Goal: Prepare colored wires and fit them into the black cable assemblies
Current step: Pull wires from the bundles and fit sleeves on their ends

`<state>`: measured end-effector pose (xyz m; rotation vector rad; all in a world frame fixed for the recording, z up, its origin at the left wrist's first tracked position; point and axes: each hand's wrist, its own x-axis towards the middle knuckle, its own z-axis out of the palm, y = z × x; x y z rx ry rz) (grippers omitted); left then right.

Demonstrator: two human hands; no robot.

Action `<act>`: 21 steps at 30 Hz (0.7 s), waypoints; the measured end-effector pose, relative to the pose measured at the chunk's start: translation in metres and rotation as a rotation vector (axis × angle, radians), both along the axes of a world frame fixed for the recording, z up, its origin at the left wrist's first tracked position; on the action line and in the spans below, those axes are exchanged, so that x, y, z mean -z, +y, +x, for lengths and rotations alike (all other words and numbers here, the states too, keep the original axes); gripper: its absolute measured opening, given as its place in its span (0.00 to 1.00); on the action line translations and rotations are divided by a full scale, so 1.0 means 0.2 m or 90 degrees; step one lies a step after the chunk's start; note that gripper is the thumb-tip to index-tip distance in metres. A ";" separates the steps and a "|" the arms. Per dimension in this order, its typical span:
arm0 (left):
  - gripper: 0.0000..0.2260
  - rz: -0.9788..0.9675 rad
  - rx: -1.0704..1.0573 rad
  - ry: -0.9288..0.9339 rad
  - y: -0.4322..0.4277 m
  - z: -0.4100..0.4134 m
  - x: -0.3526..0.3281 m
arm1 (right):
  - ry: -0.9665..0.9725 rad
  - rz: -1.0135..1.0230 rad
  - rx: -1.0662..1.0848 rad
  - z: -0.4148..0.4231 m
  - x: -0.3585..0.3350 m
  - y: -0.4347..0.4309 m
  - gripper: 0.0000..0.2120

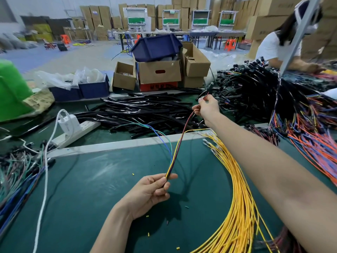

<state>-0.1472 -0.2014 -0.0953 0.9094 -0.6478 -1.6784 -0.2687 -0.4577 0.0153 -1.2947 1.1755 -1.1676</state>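
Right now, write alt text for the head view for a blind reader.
A person's left hand grips a small bunch of coloured wires above a green mat while the right hand, reaching forward, pinches a red strand by its far end. Yellow wires fan out to the right; black tubing is heaped behind.

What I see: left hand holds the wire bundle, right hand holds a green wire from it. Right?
Not quite: in the head view the right hand pinches a red wire, not a green one, from the wire bundle the left hand holds. The green wire hangs loose.
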 end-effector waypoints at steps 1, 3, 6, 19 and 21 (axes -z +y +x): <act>0.12 -0.003 0.003 -0.001 0.00 0.00 0.00 | 0.011 -0.008 0.003 0.01 0.00 -0.01 0.11; 0.11 -0.008 0.003 -0.005 0.00 0.00 0.00 | 0.024 -0.022 0.007 0.03 -0.01 -0.01 0.11; 0.10 -0.014 0.012 -0.007 0.00 0.00 0.01 | 0.030 -0.044 0.003 0.04 -0.02 -0.01 0.08; 0.06 -0.029 0.050 0.032 0.01 0.01 -0.02 | 0.544 -0.068 -0.023 -0.41 0.00 -0.10 0.09; 0.06 -0.023 0.043 0.037 0.01 0.00 -0.02 | 0.677 -0.090 0.097 -0.66 0.00 -0.15 0.11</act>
